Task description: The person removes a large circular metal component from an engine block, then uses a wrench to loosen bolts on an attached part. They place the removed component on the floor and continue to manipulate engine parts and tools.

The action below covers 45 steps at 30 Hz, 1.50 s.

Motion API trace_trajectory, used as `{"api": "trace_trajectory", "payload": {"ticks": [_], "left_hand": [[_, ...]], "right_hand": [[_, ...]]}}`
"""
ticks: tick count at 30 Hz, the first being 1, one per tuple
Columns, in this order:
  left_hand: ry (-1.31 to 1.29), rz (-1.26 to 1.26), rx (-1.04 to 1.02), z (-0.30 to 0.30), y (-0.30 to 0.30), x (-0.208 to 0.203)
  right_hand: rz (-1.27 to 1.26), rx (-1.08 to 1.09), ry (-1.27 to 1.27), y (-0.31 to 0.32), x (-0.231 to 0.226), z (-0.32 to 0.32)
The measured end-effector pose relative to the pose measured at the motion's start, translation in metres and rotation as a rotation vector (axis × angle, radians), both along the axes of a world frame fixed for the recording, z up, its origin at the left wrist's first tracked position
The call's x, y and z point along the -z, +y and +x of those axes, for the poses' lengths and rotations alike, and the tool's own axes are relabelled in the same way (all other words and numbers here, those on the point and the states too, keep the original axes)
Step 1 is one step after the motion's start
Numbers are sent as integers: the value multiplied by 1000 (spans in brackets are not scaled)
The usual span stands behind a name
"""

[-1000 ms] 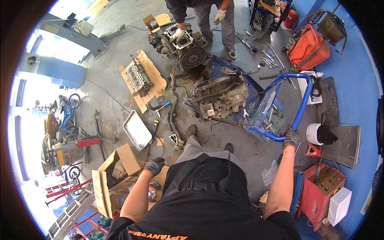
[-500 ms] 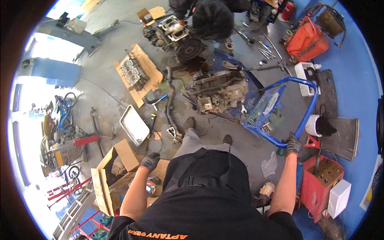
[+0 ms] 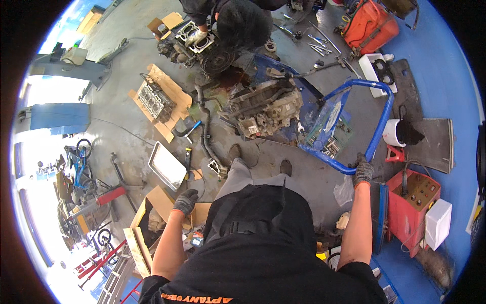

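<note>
Co-worker [image 3: 243, 25] has bent down since earlier, top of frame, partly hiding engine block [image 3: 172, 50]. One blue tube frame [image 3: 381, 127], right of centre; right grip [image 3: 363, 171] clamped on its lower-right corner. Left grip [image 3: 186, 201], lower left, curled, can't tell if closed. Orange lettering [image 3: 197, 298] on black shirt [image 3: 253, 263].

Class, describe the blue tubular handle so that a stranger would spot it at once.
Start from the bulky metal assembly in the upper middle. To its right, a blue tubular handle bends into a wide loop, its near corner in the person's gloved right hand. Its open, bright blue tubing sets it apart from the white bucket beside it.
</note>
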State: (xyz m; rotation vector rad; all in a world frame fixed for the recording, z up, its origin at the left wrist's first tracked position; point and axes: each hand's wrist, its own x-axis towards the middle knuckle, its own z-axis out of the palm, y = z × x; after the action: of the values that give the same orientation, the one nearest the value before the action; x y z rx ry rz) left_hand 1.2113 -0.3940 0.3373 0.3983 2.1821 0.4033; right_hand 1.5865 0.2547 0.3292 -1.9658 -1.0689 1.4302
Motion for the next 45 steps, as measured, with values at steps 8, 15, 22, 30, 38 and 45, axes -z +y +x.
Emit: {"api": "trace_trajectory", "payload": {"ticks": [8,15,22,30,38,45], "left_hand": [[61,33,225,18,12,16],[36,-40,103,40,-36,46],[-22,-60,126,15,-45,80],[55,21,-6,-84,-26,45],[107,-457,741,-118,-47,80],[-51,-286,793,-64,-3,111]], "right_hand": [[5,-6,67,-13,-19,-23],[-187,53,208,-3,-20,-20],[-121,-72,0,8,-16,6],[-50,-161,-68,14,-2,-9],[-21,-70,243,-26,-8,0],[-479,-71,1026,-6,2,21]]}}
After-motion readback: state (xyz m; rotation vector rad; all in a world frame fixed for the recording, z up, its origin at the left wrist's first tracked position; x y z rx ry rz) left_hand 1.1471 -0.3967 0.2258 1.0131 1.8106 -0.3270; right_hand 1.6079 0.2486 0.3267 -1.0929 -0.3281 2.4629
